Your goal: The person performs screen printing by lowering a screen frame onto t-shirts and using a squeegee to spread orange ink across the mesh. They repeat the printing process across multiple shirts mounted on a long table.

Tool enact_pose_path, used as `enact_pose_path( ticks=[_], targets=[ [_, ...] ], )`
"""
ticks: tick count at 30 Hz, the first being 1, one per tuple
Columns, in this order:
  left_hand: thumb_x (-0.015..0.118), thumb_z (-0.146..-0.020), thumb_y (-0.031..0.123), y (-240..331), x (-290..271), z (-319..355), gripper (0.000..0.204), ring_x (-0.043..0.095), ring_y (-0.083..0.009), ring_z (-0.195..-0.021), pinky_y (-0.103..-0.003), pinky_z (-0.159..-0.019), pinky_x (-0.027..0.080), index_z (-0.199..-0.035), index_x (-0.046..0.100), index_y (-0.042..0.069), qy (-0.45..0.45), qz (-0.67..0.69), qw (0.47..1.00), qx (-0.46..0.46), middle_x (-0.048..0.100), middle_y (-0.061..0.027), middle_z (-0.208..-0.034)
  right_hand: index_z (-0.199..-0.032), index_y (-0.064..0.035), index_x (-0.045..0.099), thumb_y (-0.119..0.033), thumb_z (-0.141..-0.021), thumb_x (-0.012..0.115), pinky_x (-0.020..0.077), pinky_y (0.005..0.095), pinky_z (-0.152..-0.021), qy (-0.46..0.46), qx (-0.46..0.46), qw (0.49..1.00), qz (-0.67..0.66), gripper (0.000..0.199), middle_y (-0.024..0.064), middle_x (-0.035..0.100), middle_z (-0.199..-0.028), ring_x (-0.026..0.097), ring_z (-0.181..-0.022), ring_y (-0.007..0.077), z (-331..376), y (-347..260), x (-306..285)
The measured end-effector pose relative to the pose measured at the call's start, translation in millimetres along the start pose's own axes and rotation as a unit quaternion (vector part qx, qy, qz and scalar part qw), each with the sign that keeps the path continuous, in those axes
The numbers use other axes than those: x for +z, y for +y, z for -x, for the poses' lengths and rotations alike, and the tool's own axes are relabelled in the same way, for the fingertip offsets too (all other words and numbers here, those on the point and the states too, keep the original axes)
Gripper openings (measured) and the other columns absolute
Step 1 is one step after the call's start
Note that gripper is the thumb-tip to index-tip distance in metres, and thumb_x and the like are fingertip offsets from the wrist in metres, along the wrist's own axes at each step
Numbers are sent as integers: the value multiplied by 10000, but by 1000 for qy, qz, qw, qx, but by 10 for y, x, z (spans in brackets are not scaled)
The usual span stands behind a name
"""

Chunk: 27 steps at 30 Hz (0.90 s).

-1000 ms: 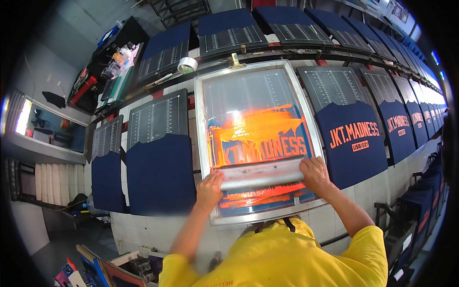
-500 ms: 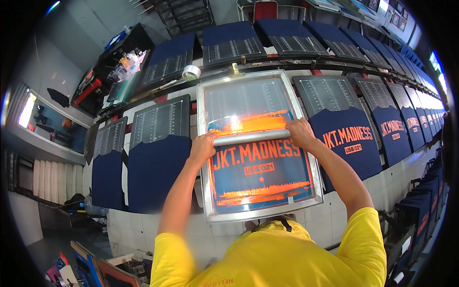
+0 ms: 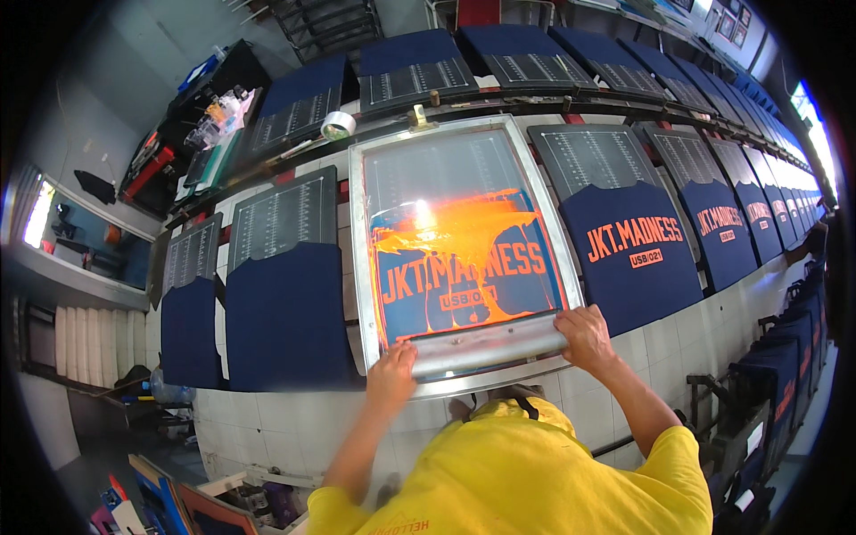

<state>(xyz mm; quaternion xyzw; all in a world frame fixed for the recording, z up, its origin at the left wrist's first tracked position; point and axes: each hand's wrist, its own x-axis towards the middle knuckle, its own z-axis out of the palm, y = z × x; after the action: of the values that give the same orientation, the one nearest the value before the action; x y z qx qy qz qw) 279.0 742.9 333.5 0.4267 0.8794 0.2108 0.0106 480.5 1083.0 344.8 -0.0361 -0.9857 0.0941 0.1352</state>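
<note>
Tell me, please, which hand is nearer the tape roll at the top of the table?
Left. The left hand grips the squeegee on the side toward the tape roll; the right hand holds the far end, farther away.

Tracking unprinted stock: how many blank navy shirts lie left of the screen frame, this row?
2: near shirt beside the frame, far shirt left of it; more may be hidden.

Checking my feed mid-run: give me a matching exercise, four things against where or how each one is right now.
1 squeegee
2 tape roll
3 printed shirt
4 blank shirt

A right of the screen frame
B left of the frame
C gripped by left hand and right hand
D beyond the frame's far left corner

Pairs: 1-C, 2-D, 3-A, 4-B
</note>
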Motion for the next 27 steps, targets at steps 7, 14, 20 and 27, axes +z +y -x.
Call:
enact_pose_path(
  ticks=[7,14,20,27],
  targets=[
    [660,-691,-66,-76,259,-43,350,672,-276,-1103,-375,-890,569,-1030,689,16,49,-40,997,36,706,-129,-1139,-934,-40,646,-39,-510,754,446,402,-771,-14,0,1000,14,438,86,660,-992,611,-887,257,-93,132,124],
    [681,-676,-55,-359,228,-873,380,682,-276,-1069,-384,-863,582,-1048,671,20,24,-69,996,47,699,-140,-1133,-860,-49,624,-33,-519,744,451,404,-755,14,-27,999,22,362,72,623,-870,604,-831,266,-869,665,367],
    [713,-679,-19,-559,172,-1663,332,690,-321,-932,-414,-812,572,-1004,663,23,11,-42,999,20,701,-145,-1024,-814,-80,629,-63,-572,762,454,415,-760,-13,-17,999,41,277,71,631,-835,618,-822,272,-1605,1034,427],
    [712,-730,113,-565,-140,-1893,243,671,-357,-958,-487,-824,533,-971,708,79,-44,-4,999,-15,698,-159,-958,-901,-79,705,-68,-626,711,486,457,-847,7,-15,999,41,275,115,648,-885,618,-892,345,-1803,1254,560]
  ],
)
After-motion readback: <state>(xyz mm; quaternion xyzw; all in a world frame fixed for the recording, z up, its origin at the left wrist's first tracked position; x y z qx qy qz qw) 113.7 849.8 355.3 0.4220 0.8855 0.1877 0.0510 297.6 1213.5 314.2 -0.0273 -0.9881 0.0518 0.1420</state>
